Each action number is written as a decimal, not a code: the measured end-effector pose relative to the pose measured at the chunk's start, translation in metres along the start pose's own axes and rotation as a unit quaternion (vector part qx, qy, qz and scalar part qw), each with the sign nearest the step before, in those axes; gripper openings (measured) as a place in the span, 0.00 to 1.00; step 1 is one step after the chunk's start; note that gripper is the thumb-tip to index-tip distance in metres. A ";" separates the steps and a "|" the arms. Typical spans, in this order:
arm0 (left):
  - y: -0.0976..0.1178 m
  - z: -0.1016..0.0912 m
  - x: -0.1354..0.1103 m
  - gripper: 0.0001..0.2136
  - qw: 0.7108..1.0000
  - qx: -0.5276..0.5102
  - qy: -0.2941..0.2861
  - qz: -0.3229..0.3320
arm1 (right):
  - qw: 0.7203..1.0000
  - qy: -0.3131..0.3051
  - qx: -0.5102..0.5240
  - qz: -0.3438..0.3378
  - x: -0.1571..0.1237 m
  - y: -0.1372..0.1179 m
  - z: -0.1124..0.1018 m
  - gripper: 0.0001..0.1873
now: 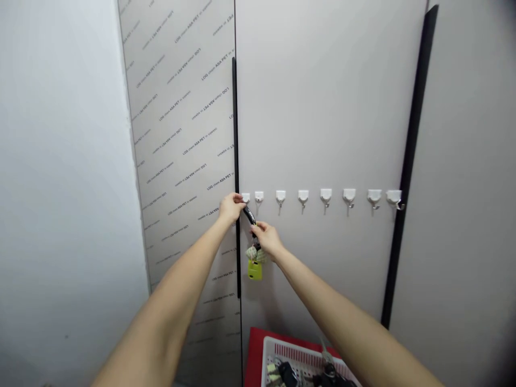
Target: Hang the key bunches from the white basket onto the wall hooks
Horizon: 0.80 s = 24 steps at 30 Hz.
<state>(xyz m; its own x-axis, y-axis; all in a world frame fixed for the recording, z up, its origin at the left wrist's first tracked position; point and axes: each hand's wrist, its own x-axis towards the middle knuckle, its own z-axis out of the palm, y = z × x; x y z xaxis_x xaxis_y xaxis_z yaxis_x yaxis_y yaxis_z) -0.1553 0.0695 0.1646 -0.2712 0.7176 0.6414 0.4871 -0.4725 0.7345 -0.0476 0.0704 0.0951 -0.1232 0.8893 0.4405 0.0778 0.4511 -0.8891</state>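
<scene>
A keychain with a black wrist strap [250,215] hangs against the pale cabinet door, right under the leftmost white hook [245,198]. My left hand [231,208] pinches the strap's upper end at that hook. Whether the loop sits over the hook is hidden by my fingers. Lower down, my right hand [266,237] is closed on the strap's bottom end. Beneath it dangle a pale patterned charm [251,253] and a yellow-green tag [255,270].
Several white hooks [303,196] run in a row to the right. Long black handles [411,156] edge the doors. Below, a white basket [298,350] on a red surface [253,355] holds keys and dark items. Film with printed lettering covers the left panel [181,134].
</scene>
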 end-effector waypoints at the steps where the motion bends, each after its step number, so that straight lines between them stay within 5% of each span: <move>1: 0.000 0.000 0.001 0.05 1.000 0.019 0.000 0.009 | 1.000 0.002 -0.002 0.004 0.002 0.002 0.001 0.13; 13: -0.018 0.013 -0.004 0.02 0.969 0.203 0.033 0.139 | 0.998 -0.049 -0.029 0.037 0.009 0.018 0.006 0.11; 17: -0.024 0.014 -0.010 0.09 0.973 0.205 0.000 0.108 | 0.990 -0.062 -0.125 0.023 0.002 0.019 0.003 0.10; 20: -0.030 0.012 -0.033 0.17 0.981 0.173 0.009 0.091 | 0.985 -0.064 -0.159 -0.002 -0.014 0.024 -0.016 0.12; 24: -0.044 0.019 -0.092 0.17 0.986 0.113 0.003 0.125 | 0.982 -0.084 -0.169 -0.021 -0.051 0.054 -0.067 0.14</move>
<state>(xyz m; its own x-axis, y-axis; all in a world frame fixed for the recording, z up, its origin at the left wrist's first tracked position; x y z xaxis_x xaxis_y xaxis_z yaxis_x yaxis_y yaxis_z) -0.1362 0.0334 0.0690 -0.1234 0.5894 0.7983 0.7119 -0.5079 0.4850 0.0294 0.0543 0.0328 -0.2922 0.8570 0.4245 0.3890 0.5120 -0.7659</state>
